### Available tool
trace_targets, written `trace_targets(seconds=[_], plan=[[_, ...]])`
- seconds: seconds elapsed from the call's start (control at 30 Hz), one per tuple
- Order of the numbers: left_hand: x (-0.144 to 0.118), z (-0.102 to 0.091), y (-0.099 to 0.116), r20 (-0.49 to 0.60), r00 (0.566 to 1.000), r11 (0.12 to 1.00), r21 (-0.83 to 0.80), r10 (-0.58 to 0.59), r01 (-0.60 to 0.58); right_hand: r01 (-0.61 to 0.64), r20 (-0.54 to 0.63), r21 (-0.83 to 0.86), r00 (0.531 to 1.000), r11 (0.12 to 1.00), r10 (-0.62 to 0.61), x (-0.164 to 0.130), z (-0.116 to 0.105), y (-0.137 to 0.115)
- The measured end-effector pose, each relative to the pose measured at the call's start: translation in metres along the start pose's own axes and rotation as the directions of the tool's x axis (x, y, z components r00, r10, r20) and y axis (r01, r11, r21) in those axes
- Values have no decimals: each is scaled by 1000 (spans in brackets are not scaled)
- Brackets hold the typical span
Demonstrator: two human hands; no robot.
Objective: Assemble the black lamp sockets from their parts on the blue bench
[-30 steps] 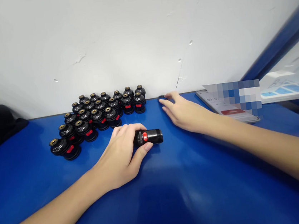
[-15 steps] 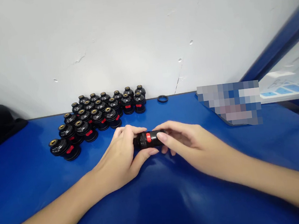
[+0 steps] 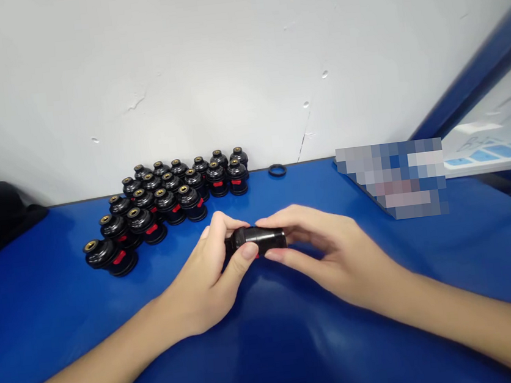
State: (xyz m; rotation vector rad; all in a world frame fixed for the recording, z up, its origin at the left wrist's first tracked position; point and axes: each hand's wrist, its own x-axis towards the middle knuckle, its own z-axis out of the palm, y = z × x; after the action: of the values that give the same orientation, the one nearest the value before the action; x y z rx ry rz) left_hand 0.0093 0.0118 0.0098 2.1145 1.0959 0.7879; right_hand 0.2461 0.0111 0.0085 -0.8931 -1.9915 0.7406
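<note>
Black cylinder clamped between left hand and right hand grips.

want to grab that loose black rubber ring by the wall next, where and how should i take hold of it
The thin black rubber ring lies flat on the blue table, too low for a side grip. Probably best to come from above with thumb and forefinger and pinch its near rim. The wall sits just behind it, and the black parts with brass tops stand to its left, so approaching from the front or right looks clearest.
</note>
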Motion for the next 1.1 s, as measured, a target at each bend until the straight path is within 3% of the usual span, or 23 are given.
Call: trace_targets(seconds=[0.07,0.13,0.23,0.33,0.57,0.67,0.77,0.83,0.93,1.1], plan=[[0,1,-2,2,1000,1000,-25,-9,9,112,-8,-41,994,993,-113,-1,-1,2],[-1,1,-4,5,1000,999,-34,-4,5,143,-22,-54,989,988,-144,-1,0,2],[-2,3,-7,-10,999,999,-26,34,-35,-29,-14,0,999,1000,29,-2,2,-2],[-2,4,-9,-1,999,999,-19,37,-37,-188,56,56,981,981,185,-3,2,-4],[-1,4,-9,-44,999,997,-76,-9,6,-26,11,213,1000,977,24,-2,2,-3],[-1,5,-9,-50,998,999,-39,35,-37,-167,57,309,986,936,158,-2,3,-6],[-2,6,-10,-22,998,998,10,62,-62,-292,84,254,956,922,280,-3,3,-5],[-1,6,-10,-17,999,999,10,45,-45,-250,49,233,968,940,245,-3,3,-2],[1,4,-8,-18,1000,1000,-8,8,-8,-68,-27,207,997,976,75,-3,3,1],[4,4,-1,25,999,999,-41,31,-30,179,-34,-146,982,973,-186,-4,3,-1]])
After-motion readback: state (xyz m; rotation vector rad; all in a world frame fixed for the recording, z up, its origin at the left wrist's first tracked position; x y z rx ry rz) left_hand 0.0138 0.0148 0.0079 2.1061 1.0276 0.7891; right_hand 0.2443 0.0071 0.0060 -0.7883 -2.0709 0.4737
